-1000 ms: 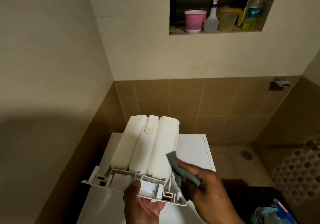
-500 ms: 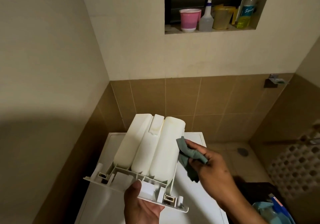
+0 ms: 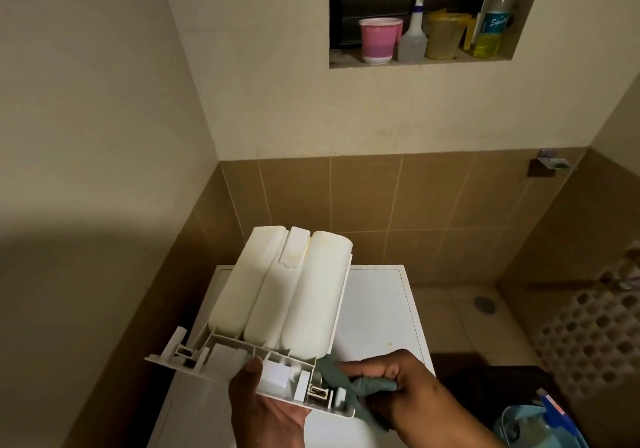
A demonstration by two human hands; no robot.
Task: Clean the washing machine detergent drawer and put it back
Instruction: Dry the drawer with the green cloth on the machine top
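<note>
Detergent drawer (image 3: pixel 294 295): inverted, held above washing machine top (image 3: pixel 377 305), long axis running away from the person. Left hand (image 3: pixel 266 409) grip: clasps front panel. Right hand (image 3: pixel 405 388) grip: bunches green cloth (image 3: pixel 360 387) against drawer's near right corner; nearer hand for wiping.

One head-worn wide-angle view looks forward and down from close above the white washing machine top (image 3: pixel 377 309), facing the brown-tiled corner wall (image 3: pixel 398 191) and recessed window ledge (image 3: pixel 415 63) overhead.
</note>
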